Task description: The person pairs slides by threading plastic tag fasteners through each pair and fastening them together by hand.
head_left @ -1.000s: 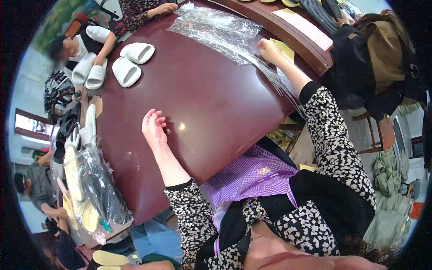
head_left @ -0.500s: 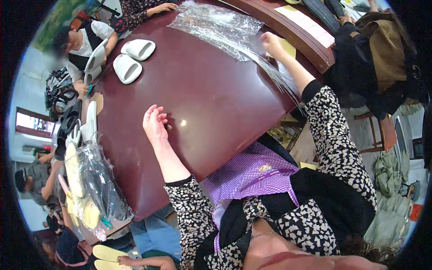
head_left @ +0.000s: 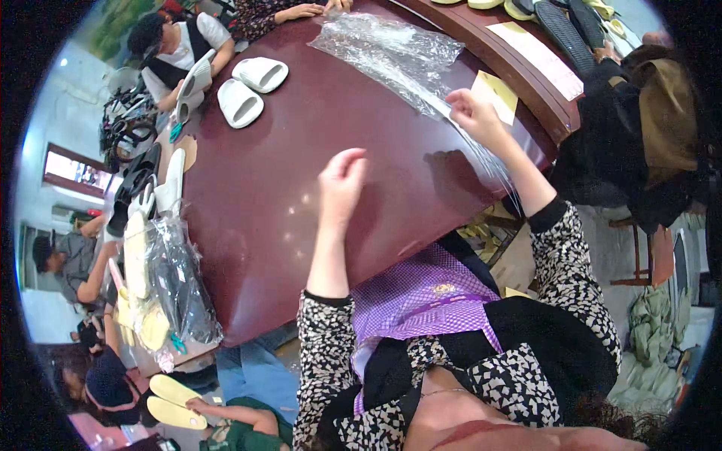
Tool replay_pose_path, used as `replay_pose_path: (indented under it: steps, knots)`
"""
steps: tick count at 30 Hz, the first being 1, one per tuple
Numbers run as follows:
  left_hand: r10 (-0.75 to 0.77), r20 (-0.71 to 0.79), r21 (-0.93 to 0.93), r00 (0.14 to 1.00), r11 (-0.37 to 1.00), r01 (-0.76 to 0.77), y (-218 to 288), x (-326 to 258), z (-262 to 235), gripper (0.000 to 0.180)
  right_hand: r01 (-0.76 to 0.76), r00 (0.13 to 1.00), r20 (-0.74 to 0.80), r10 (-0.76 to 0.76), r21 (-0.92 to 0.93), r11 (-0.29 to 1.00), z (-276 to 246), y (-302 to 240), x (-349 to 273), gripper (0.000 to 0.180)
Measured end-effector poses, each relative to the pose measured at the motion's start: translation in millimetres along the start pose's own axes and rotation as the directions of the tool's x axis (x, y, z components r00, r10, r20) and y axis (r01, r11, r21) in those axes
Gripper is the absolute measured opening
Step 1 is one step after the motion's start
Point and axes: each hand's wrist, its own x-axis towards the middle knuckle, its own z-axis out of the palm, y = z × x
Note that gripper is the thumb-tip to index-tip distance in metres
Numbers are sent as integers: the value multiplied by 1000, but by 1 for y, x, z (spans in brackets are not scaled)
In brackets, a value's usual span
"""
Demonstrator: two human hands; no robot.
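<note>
My right hand (head_left: pixel 472 116) pinches the near edge of a clear plastic bag (head_left: pixel 391 52) that lies spread over the far right part of the dark red table (head_left: pixel 301 180). My left hand (head_left: pixel 342 183) hovers above the middle of the table, fingers loosely curled, holding nothing. A pair of white slippers (head_left: pixel 252 89) rests sole-down at the far left of the table, well away from both hands.
A yellow paper slip (head_left: pixel 495 94) lies by my right hand. Bagged slippers (head_left: pixel 162 293) are piled at the table's left edge. Other people work at the far side and on the left. A dark bag (head_left: pixel 639 135) stands at the right.
My left hand lifted off the table and moved right toward the middle. My right hand stays gripping the bag's edge, drawn a little nearer to me.
</note>
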Motion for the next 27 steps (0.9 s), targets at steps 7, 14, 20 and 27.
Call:
replay_pose_path:
  steps: [7, 14, 20, 27]
  knots:
    - [439, 168, 349, 883, 811, -470, 10, 27, 91, 18, -42, 999, 29, 37, 200, 979, 29, -10, -19, 15]
    - [462, 180, 317, 869, 809, -495, -11, 42, 113, 14, -263, 961, 198, 194, 439, 859, 9, -4, -19, 18]
    - [425, 99, 240, 900, 867, -436, -8, 45, 119, 16, 222, 957, -73, -281, -443, 869, 19, 28, -11, 24]
    - [220, 151, -209, 964, 960, -186, -12, 36, 128, 19, 169, 982, 166, -86, -591, 789, 47, 38, 6, 20]
